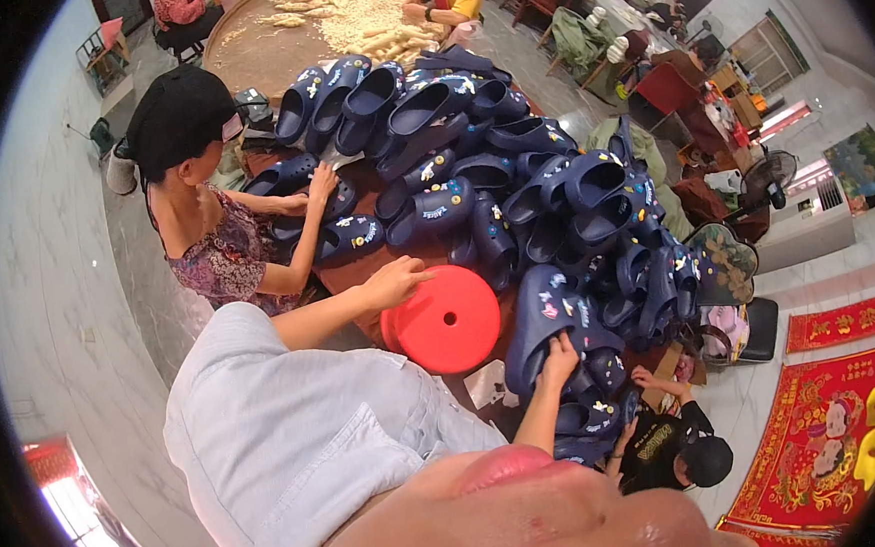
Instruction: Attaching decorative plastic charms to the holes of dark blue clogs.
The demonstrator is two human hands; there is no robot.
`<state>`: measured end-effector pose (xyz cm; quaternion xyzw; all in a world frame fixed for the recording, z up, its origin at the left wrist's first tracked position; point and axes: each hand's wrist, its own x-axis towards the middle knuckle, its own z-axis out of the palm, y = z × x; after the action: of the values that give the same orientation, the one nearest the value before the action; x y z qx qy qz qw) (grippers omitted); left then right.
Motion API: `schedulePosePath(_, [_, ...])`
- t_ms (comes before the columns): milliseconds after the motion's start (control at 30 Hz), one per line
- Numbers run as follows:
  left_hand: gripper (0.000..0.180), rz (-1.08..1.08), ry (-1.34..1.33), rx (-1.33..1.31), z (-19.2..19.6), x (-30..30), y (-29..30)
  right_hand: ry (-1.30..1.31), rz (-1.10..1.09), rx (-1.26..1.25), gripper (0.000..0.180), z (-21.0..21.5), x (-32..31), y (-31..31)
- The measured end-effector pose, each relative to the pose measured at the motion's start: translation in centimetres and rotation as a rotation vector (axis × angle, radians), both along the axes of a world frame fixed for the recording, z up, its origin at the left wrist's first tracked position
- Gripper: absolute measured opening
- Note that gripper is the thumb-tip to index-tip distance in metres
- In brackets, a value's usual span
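Navy clog [542,312] right of red stool [459,297]: right hand [557,360] clamps its rim, likely for steadiness; left hand's [396,281] grip, I cannot tell

- Head view: one fisheye camera, left of a side-by-side pair, is riding on the wearer's head and looking down at the hands.
- Nearest: the wearer's face [532,513] is crowding the lens below the grip of the right hand [560,358]; a pale shirt [307,432] is filling the area to its left.
- Middle range: the grip itself is sitting there, right of centre.
- Farther: the view is reaching past the grip to a round tray [239,50], up and left.
- Optics: straight edges are bending toward the rim; black is ringing the picture.
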<state>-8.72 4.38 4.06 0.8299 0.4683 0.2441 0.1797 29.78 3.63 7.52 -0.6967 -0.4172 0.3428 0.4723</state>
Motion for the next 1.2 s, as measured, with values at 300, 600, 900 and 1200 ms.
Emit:
schedulePosePath(300, [0.063, 0.209, -0.364, -0.382, 1.6, 5.2, 0.0, 0.018, 0.356, -0.087, 0.055, -1.0, -11.4, -1.4])
schedulePosePath(600, [0.059, 0.329, -0.057, -0.152, -2.3, 5.8, -4.3, -0.213, 0.832, 0.084, 0.059, -5.4, -10.4, -5.4])
schedulePosePath(900, [0.077, 0.428, -0.085, -0.234, -2.2, 5.3, -5.2, 0.166, 0.76, 0.025, 0.032, -0.7, -4.9, -7.1])
schedulePosePath(1200, [0.075, 0.298, 0.075, -0.214, -0.9, 5.4, -6.5, 0.097, 0.485, -0.274, 0.069, -1.4, 1.3, -8.8])
